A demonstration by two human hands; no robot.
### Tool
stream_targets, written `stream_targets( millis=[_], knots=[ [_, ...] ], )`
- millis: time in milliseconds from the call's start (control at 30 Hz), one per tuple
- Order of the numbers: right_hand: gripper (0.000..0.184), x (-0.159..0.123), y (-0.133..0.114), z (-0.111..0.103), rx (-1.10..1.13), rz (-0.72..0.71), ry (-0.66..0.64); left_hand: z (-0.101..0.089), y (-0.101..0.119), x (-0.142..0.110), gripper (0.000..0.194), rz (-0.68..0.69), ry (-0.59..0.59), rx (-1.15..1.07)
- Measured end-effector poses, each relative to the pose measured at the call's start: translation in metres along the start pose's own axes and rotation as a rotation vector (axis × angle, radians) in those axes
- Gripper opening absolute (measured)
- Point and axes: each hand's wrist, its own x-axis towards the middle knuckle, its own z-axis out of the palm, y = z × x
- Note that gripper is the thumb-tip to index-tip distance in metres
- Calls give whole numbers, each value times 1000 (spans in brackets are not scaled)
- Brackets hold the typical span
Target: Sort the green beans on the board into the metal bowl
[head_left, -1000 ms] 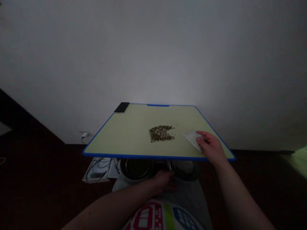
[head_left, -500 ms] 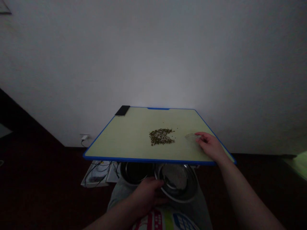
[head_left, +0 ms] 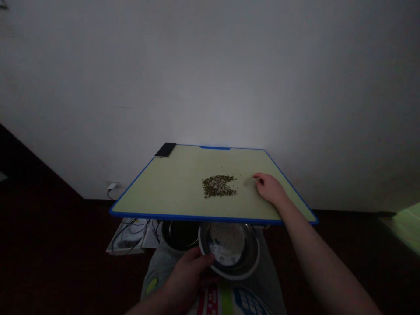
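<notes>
"Pinching seems right for the clear plastic piece (head_left: 250, 182), doesn't it? Where are the right hand's (head_left: 271, 189) fingers?"

"Nearly closed, thumb and forefinger together on its near end, just over the tabletop (head_left: 157, 192). I'd judge it light, thin and fairly stiff, slick on its faces, and liable to crack if bent hard. The end away from the small grains (head_left: 211, 188) is the place to grip."

"And the metal bowl (head_left: 253, 253)?"

"It's below the tabletop's front edge, over the lap. The left hand (head_left: 187, 273) has its rim, thumb on top; the other fingers are too dark to make out fully. Probably rigid and smooth, a bit heavier, so a firm hold on the rim suits it."

"Loose grains would roll easily, I suppose."

"Small, hard and dry, by the look of them. Better pushed than picked up."

"What's changed from half a second ago?"

"The right hand has moved in towards the grains, with the plastic. The bowl has shifted to the left, and the left hand with it. The grains look unchanged, and the phone (head_left: 165, 150) stays in the far left corner."
</notes>
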Motion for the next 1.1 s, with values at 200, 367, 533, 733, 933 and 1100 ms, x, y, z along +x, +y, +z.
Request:
stream_targets(
  millis=[200, 367, 533, 733, 933, 1100],
  knots=[
    [34, -7, -2, 8, 20, -81, 47, 8, 4, -2, 23, 23, 4, -47],
    [33, -4, -6, 11, 33, -138, 47, 7, 2, 1, 18, 35, -2, -34],
    [33, -4, -6, 12, 47, -170, 26, 6, 1, 1, 16, 37, -9, -24],
    [32, -6, -7, 12, 54, -212, 2, 12, 7, -2, 16, 26, 5, -29],
    [32, -7, -10, 10, 79, -242, -14, 9, 3, 2, 18, 29, 2, -33],
    [33, -6, -10, 13, 102, -274, 6, 6, 1, 6, 20, 31, -45, -21]
  ],
)
